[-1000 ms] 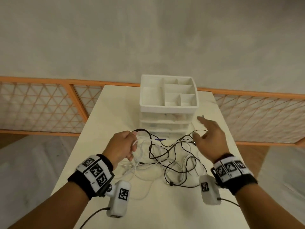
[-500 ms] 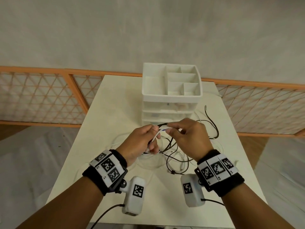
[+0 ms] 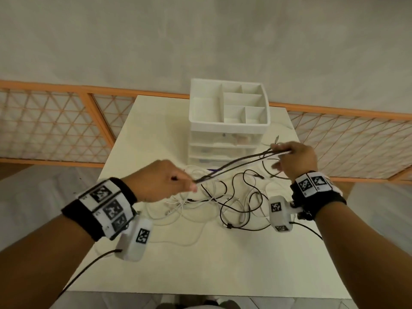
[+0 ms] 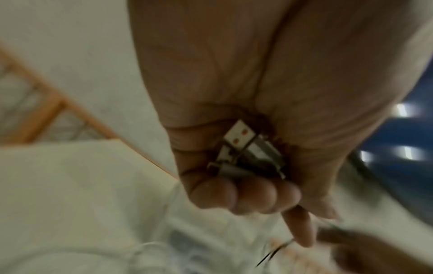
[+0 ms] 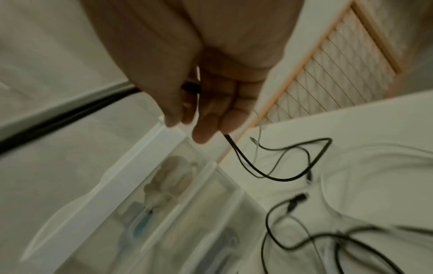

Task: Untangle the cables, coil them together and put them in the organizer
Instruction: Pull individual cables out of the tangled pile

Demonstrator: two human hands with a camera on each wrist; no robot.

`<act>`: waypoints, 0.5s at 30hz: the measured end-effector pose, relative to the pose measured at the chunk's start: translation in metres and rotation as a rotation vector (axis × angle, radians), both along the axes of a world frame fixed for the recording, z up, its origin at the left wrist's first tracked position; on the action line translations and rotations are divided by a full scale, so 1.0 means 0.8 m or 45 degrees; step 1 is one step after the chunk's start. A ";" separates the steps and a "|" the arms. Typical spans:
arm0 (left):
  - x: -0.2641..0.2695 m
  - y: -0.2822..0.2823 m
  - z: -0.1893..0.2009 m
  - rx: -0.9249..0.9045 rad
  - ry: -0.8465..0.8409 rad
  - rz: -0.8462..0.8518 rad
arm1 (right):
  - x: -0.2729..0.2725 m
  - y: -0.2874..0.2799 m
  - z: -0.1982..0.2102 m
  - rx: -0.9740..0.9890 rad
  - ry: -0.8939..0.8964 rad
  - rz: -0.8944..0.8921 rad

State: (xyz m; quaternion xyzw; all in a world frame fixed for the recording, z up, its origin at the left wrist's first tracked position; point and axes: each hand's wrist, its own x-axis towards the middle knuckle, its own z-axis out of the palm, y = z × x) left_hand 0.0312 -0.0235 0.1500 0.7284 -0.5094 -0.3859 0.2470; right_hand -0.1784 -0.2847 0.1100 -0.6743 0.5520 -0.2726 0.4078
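Note:
A tangle of black and white cables (image 3: 231,197) lies on the white table (image 3: 200,264) in front of the white organizer (image 3: 229,126). My left hand (image 3: 165,181) grips a bunch of cable ends; the left wrist view shows several USB plugs (image 4: 246,148) inside its curled fingers. My right hand (image 3: 294,157) is to the right of the organizer and pinches the same cables (image 5: 236,148) farther along. Between the hands a stretch of black and white cables (image 3: 236,166) runs taut above the table.
The organizer has open compartments on top and clear drawers (image 5: 175,194) below, with items inside. An orange lattice railing (image 3: 55,128) runs behind the table on both sides. Loose cable loops (image 5: 304,231) cover the table's middle; the near part of the table is bare.
My hands were together in front of the organizer. Now they have pulled apart, the right hand going right and back, the left coming nearer, and the cables are stretched between them.

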 end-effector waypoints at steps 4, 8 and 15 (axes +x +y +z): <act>0.003 0.005 -0.077 0.331 -0.278 0.151 | 0.003 0.004 -0.013 -0.279 0.251 0.184; -0.007 0.004 -0.101 0.196 -0.278 0.320 | 0.006 0.056 -0.035 -0.085 0.645 0.641; -0.021 -0.023 -0.088 -0.178 -0.459 0.262 | 0.036 0.128 -0.063 -0.176 0.613 0.866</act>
